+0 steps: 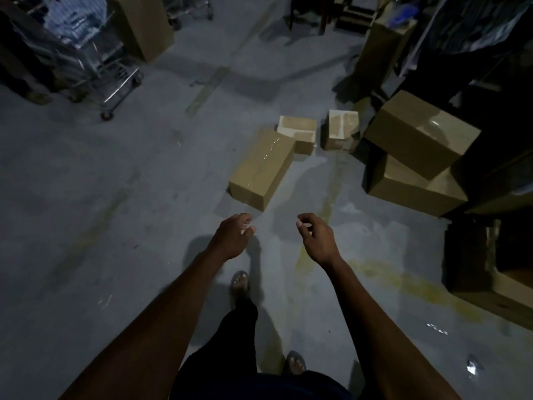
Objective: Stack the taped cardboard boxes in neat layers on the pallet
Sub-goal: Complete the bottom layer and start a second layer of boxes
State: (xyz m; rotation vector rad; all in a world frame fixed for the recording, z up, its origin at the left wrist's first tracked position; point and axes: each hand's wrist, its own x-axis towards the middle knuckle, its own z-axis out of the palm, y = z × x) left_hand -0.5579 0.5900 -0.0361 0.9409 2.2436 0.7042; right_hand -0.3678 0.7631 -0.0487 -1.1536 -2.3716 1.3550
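Dim warehouse floor [86, 197], grey concrete with yellowish stains. Both arms reach forward, empty. Left hand [233, 236] loosely curled, fingers bent inward, holding nothing. Right hand [315, 238] same: half-curled, thumb and fingers apart, nothing between them. Both hover above the floor, apart from any box.

Nearest task item: long taped box [261, 168] lying flat on the floor just ahead of the hands, clear tape strip along its top seam. Behind it, touching its far corner, a small box [298, 134] with glossy tape on top. Just right of that, a second small box [340, 129], tilted, apart from the first. Further right, a large box [418, 137] sits skewed on top of a lower box [415, 189], against dark shelving [496, 111]. No pallet can be made out in this light.

Around: metal wheeled cart [106, 73] at far left with wrapped goods, a tall upright carton [141, 24] beside it, another tall carton [377, 47] upper right. Dark open crate [490, 264] at right edge. Person's sandalled feet [239, 281] below the hands. Path to the long box is open floor. No readable writing or labels on any box.
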